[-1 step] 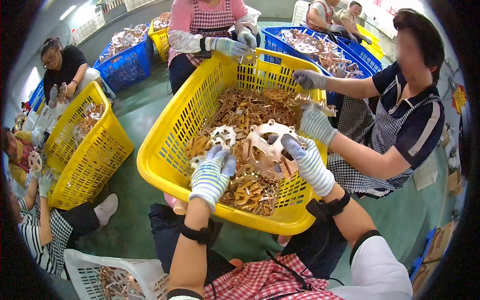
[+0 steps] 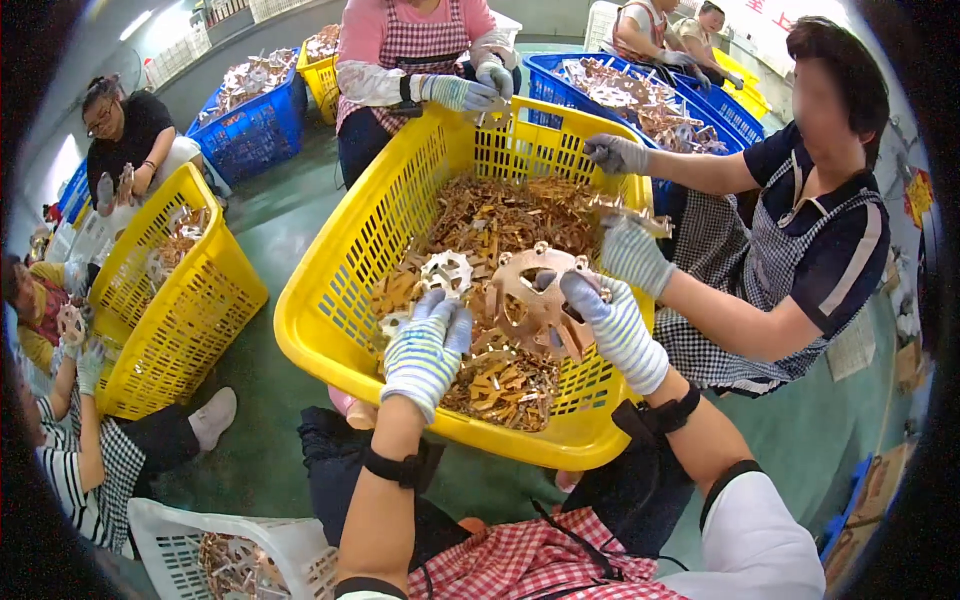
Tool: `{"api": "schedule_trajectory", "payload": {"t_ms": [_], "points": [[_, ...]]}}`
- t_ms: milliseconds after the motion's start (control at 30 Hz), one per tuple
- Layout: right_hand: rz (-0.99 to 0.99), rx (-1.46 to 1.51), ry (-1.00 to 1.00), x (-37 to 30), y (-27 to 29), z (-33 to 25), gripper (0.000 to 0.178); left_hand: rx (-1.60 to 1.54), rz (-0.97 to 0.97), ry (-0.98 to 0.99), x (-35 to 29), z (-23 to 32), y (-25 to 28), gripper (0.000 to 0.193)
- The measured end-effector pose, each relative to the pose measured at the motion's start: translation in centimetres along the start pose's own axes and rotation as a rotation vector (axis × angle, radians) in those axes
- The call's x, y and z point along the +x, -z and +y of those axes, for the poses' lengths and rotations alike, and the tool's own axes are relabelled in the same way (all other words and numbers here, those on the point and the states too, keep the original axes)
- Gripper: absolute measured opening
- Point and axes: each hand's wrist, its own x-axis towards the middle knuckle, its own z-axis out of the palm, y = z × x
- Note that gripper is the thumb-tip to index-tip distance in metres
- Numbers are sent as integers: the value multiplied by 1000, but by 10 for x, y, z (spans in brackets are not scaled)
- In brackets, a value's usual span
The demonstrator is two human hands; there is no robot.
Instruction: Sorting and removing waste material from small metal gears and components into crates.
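My left hand, in a striped work glove, pinches a small silver ring-shaped metal part with cut-outs. Thumb and fingers of my right hand, gloved alike, close on the edge of a larger round metal part with openings and small lugs. Both parts are above a yellow plastic basket. Inside the basket lies a heap of small coppery metal scraps. My right fingers hide some of the larger part's edge.
At the right, a co-worker's gloved hands hold a metal piece over the same basket; another's gloved hands are at its far rim. A white basket of parts stands at lower left. Another yellow basket is at left, blue baskets beyond.
The larger metal part in my right hand has tilted a little, and its bright shine has dulled. My left hand stays nearly in place.
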Motion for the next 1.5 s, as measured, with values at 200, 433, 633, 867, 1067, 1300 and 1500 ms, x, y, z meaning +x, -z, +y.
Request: {"api": "schedule_trajectory", "payload": {"t_ms": [200, 433, 633, 867, 1067, 1300, 1500], "points": [[-9, -114, 3, -7, -11, -10, 26, -281, -2, 188, 6, 33, 11, 27], [68, 6, -59, -3, 1, 2, 33, -94, 185, -263, 11, 47, 9, 22], [31, 140, -136, -4, -1, -3, 36, -106, 306, -363, 10, 47, 9, 27], [-403, 94, -207, -9, 1, -34, 56, -1188, -69, 426, 8, 34, 17, 30], [-507, -29, -251, -4, 7, -37, 52, -996, -310, 33, 5, 34, 43, 31], [-463, -589, 15, -13, -13, 5, 27, -562, 265, -128, 10, 40, 14, 29], [-256, -862, 306, -14, -31, -2, 34, -520, 109, 74, -1, 38, -8, 27]]}}
